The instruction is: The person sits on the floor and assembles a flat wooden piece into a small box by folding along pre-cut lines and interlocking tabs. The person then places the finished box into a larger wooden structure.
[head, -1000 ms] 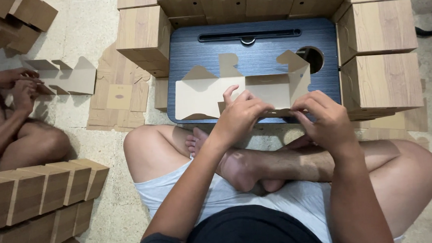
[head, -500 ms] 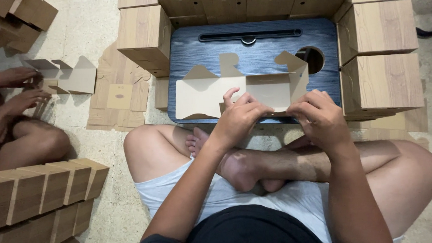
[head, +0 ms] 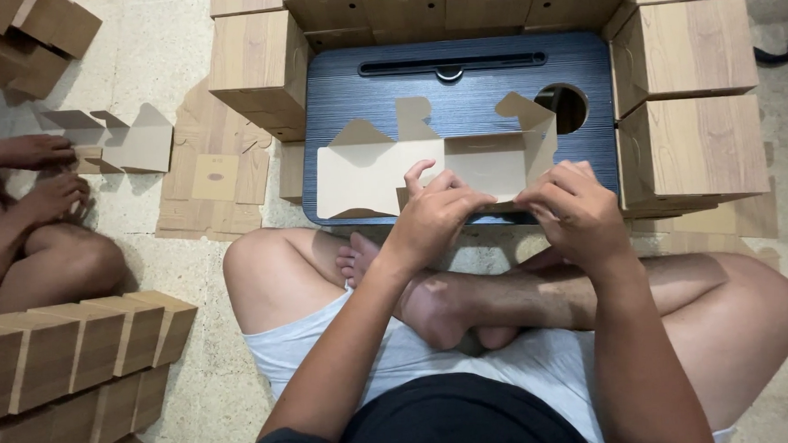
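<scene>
Both hands, left (head: 434,212) and right (head: 576,207), pinching the flat carton (head: 382,173) on the lap desk (head: 459,88), fingers curled tight — may crease crooked or tear if pressed unevenly.

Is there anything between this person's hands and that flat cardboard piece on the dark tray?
Nothing visible. The left hand and right hand already rest on the near edge of the tan unfolded cardboard box blank lying on the dark blue lap tray.
</scene>
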